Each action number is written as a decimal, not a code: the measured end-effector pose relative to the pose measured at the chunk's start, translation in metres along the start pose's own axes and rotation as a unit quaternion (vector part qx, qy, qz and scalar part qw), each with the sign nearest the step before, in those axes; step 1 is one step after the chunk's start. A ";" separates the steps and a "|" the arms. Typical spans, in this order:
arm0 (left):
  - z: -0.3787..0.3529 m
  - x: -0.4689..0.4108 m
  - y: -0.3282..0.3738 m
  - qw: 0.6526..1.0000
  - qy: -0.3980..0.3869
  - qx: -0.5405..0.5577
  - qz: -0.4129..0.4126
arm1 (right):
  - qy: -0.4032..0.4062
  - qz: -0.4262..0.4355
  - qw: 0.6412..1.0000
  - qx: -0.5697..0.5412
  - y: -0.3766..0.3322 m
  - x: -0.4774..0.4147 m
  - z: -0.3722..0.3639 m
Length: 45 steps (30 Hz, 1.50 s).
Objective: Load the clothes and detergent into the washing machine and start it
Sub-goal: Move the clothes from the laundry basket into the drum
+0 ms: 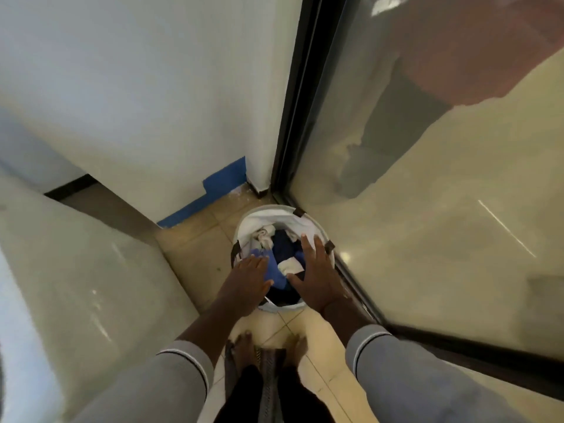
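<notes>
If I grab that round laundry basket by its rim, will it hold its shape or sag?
The laundry basket looks fabric-walled with a thin rim, so it would probably flex. The loose clothes inside likely shift and flop. Its dark side handles seem the steadier hold.

Grey sleeves with dark-and-white striped cuffs, dark trousers, bare feet.

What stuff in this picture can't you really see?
- Head view: the bottom of the laundry basket; the clothes piled on top cover it.
- Part of the clothes; the left hand and right hand, fingers spread, are in front of them.
- What lies behind the glass door; glare and blur hide it.
- No washing machine or detergent can be made out.
</notes>
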<state>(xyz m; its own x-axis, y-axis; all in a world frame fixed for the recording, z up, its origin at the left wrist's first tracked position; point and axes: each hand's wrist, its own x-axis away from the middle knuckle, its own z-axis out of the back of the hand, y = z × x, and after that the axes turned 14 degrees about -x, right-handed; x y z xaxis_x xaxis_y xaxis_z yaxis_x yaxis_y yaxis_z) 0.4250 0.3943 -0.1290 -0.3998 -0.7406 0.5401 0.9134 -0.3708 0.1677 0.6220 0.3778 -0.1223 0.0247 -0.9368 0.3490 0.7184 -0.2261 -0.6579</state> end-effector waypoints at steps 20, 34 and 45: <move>-0.271 -0.280 0.006 0.968 -0.182 -0.160 0.061 | -0.179 -0.257 0.949 -0.044 0.272 -0.158 -0.247; -0.148 -0.209 0.036 0.969 -0.097 0.211 0.086 | -0.011 -0.195 0.952 -0.234 0.175 -0.120 -0.155; 0.046 -0.056 0.066 0.969 0.002 0.245 -0.027 | 0.017 -0.113 0.976 -0.185 0.016 -0.036 0.007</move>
<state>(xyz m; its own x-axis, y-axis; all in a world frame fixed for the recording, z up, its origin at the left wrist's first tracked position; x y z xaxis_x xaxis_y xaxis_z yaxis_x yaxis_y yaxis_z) 0.5113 0.4374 -0.1105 -0.4472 -0.7305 0.5161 0.8169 -0.0985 0.5684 0.6380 0.4101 -0.1407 -0.1340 -0.8584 0.4951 0.4015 -0.5038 -0.7648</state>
